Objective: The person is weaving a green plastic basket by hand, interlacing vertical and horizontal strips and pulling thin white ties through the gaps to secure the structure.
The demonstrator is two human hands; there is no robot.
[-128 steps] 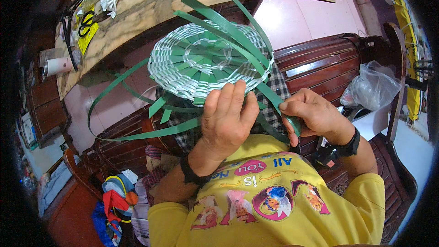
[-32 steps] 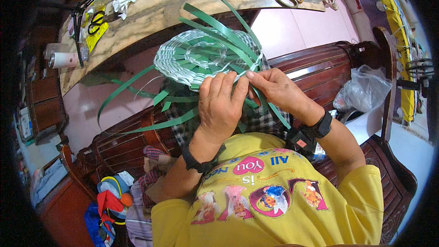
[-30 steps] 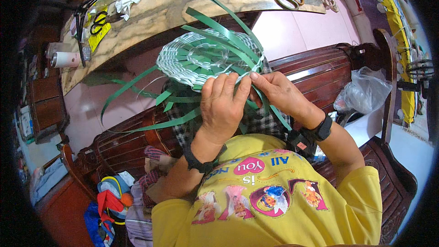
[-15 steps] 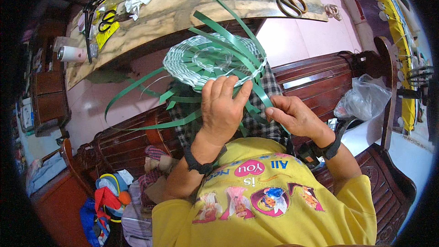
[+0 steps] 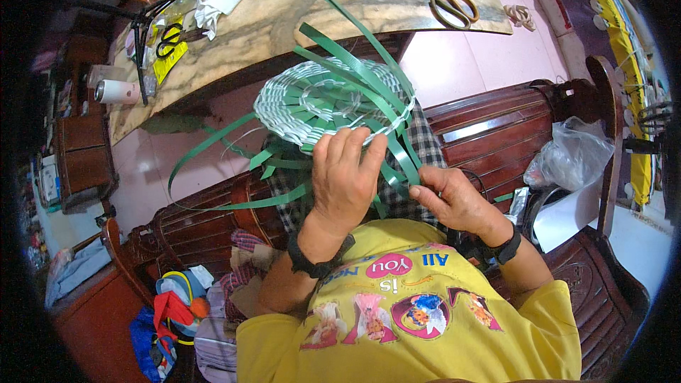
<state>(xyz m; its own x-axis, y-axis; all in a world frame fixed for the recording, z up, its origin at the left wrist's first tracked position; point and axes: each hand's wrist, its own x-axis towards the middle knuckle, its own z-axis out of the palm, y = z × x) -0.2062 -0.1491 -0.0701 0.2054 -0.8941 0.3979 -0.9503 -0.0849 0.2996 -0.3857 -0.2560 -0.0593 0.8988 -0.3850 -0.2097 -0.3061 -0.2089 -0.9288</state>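
A round woven mat of green and white strips (image 5: 326, 99) rests on my lap, with long loose green strips (image 5: 355, 50) sticking out past its rim. My left hand (image 5: 345, 179) lies flat on the near edge of the weave and presses it down. Just right of it, my right hand (image 5: 454, 198) pinches one green strip (image 5: 401, 159) close to the rim of the weave. Both wrists carry black bands.
A marble-topped table (image 5: 305, 0) stands ahead with scissors (image 5: 443, 0), black-handled scissors (image 5: 167, 39), white cloth and a small can (image 5: 117, 91). I sit on a dark wooden bench (image 5: 496, 120). A clear plastic bag (image 5: 574, 159) lies right; colourful bags (image 5: 170, 312) lie lower left.
My right hand has pulled back from the mat's top edge toward my body, drawing a green strip down. The left hand has stayed pressed on the weave.
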